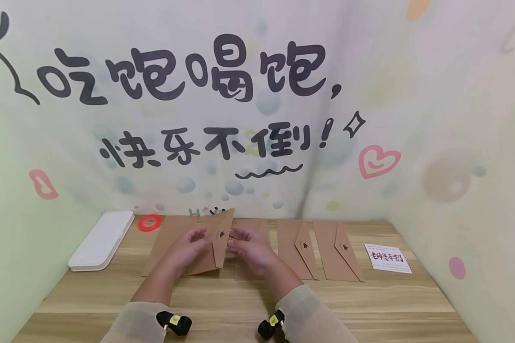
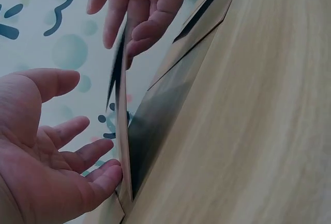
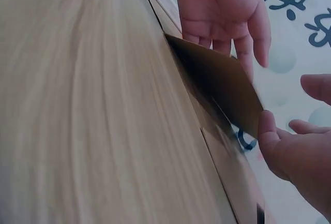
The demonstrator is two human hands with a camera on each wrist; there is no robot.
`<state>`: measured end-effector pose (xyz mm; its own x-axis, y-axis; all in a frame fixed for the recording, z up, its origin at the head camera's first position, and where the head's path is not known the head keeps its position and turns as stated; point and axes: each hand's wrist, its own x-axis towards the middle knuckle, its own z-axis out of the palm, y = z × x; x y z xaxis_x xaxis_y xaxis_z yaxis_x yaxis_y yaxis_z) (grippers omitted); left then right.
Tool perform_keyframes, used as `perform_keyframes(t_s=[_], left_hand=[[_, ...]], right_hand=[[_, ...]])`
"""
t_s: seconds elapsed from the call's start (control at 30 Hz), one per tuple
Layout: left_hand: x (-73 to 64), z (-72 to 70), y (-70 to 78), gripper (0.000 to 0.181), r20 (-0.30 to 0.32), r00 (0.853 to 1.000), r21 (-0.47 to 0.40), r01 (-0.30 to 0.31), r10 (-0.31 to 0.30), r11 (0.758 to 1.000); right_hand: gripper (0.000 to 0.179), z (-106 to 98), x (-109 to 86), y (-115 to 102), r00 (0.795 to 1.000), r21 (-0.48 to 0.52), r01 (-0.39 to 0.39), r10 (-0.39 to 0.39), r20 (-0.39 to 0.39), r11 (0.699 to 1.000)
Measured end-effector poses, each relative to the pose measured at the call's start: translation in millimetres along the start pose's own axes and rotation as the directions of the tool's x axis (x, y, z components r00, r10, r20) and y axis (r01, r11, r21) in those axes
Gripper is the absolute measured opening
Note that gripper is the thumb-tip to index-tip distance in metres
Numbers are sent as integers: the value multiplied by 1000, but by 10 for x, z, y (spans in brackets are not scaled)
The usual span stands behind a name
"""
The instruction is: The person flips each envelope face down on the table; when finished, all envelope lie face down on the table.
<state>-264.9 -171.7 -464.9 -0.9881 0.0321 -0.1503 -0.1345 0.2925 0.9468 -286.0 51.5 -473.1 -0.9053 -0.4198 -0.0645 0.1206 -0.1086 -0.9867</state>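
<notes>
A brown paper envelope (image 1: 203, 257) with a small dark print on its flap stands tilted up off the table between my two hands. My left hand (image 1: 186, 250) is at its left side, with its fingertips touching the envelope and its thumb apart in the left wrist view. From the right, my right hand (image 1: 253, 248) reaches to the envelope's raised edge. Its fingertips touch that edge in the right wrist view, with the thumb held away. Under my right forearm lies another brown envelope (image 1: 255, 225), partly covered.
More brown envelopes lie flat in a row: one left (image 1: 167, 238), two right (image 1: 289, 243) (image 1: 332, 247). A white printed card (image 1: 387, 267) lies far right. A red tape roll (image 1: 149, 222) and white box (image 1: 100, 243) sit left. A printed backdrop (image 1: 257, 109) stands behind the wooden table (image 1: 223, 305).
</notes>
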Motion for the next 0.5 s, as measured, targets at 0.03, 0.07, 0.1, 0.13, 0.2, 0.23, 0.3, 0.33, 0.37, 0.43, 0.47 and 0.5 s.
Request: perform_keyframes(t_s=[0.03,0.07,0.1,0.13,0.2,0.23,0.3,0.33,0.37,0.43,0.47,0.5], left_hand=[[0,8,3,64,4,1000,2,-5,5,1000],[3,12,6,64,10,1000,3,-11,11,1000],[2,18,11,64,14,1000,1,-15,15,1000],[0,24,17,65,21,1000,2,-19,19,1000],[-13,32,35,67,35,999,9,-27,26,1000],[-18,35,41,68,42,999,6,-31,30,1000],[-34,43,57,69,59,998,-8,-36,36,999],[-43,47,67,69,70,997,-16,-39,40,999],[-47,51,74,70,79,996,-27,-40,42,999],[-54,61,88,69,92,995,-58,-40,45,997],[-56,65,92,69,96,994,-70,-38,44,997],[-57,69,97,69,97,994,-78,-36,44,996]], right_hand=[[69,16,-7,-3,1000,-18,6,-5,9,1000],[69,33,-13,-9,1000,-32,10,-9,18,999],[68,45,-14,-11,1000,-37,7,-6,28,999],[67,59,-17,-15,999,-46,8,-6,41,999],[65,86,-25,-23,998,-67,9,-5,60,998],[64,99,-30,-27,998,-83,12,-6,69,996],[65,124,-51,-41,998,-122,2,6,65,992],[67,137,-62,-46,998,-142,-3,12,61,990],[69,149,-73,-50,998,-152,-10,19,56,988],[74,174,-92,-57,998,-160,-17,26,53,987],[77,186,-102,-63,998,-161,-21,29,49,987],[78,198,-106,-66,998,-155,-21,30,52,988]])
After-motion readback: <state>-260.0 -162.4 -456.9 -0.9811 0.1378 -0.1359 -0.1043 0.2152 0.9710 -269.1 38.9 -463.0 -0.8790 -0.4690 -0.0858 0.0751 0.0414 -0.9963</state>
